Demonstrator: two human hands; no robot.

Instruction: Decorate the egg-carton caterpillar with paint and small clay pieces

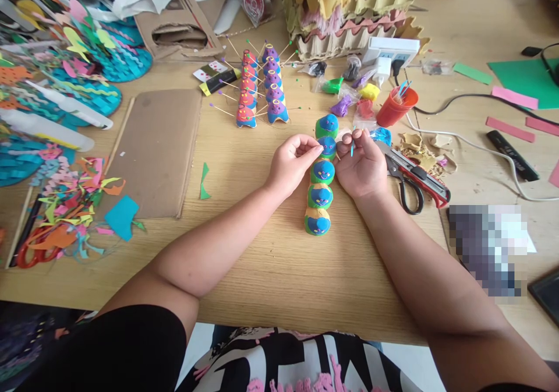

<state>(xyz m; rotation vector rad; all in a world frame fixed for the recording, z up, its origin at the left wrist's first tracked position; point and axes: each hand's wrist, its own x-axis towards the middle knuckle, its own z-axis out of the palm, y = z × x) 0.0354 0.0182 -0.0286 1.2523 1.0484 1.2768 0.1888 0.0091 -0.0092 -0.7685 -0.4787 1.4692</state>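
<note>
The bumpy strip (pixel 322 172) lies on the desk (pixel 262 269) between the left fingers (pixel 309 158), pinched closed at its edge, and the right fingers (pixel 358 137), gripping a blue stick (pixel 352 149), and has five blue-and-green bumps.

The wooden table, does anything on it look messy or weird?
Yes, two messy spots. Ragged, tan, cardboard-like scraps lie loose beyond the red-and-grey utility knife, to the right of the person's bare right hand. At left, multicoloured paper scraps lie in a tangled heap. Both seem odd, like uncollected leftovers.
</note>
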